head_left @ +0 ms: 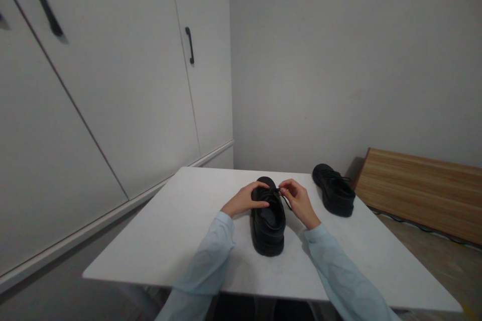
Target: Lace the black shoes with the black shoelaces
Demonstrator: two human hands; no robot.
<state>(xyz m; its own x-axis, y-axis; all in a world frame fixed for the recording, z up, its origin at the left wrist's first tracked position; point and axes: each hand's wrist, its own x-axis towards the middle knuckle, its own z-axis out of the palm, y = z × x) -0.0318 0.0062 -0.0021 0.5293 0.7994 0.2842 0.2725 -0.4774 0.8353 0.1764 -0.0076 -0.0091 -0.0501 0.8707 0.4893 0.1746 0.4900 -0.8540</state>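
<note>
1. Pale blue sleeves come in from the near edge, one on each side of a black shoe [268, 223] that stands mid-surface on the white surface [169, 240].
2. Shoe's long axis runs near to far: heel toward the near edge, toe toward the far wall. Opening faces up.
3. Left hand [244, 200] lies over the left side of the shoe at the tongue, fingers curled on the upper; a steadying grip, closed on the shoe.
4. Right hand [299, 200] sits just right of the tongue, fingertips pinched on a thin black lace [285, 200]. Grip closed on the lace; a short length trails down toward the surface.
5. Step in hand, as I judge it: working the lacing at the top eyelets. Next move would call for fine fingertip control while the left hand keeps the shoe from sliding.
6. Farther right, well apart: second black shoe [334, 189], near the surface's right edge.
7. Beyond: wooden board [422, 190] low at right, white cupboard doors [113, 85] at left.
</note>
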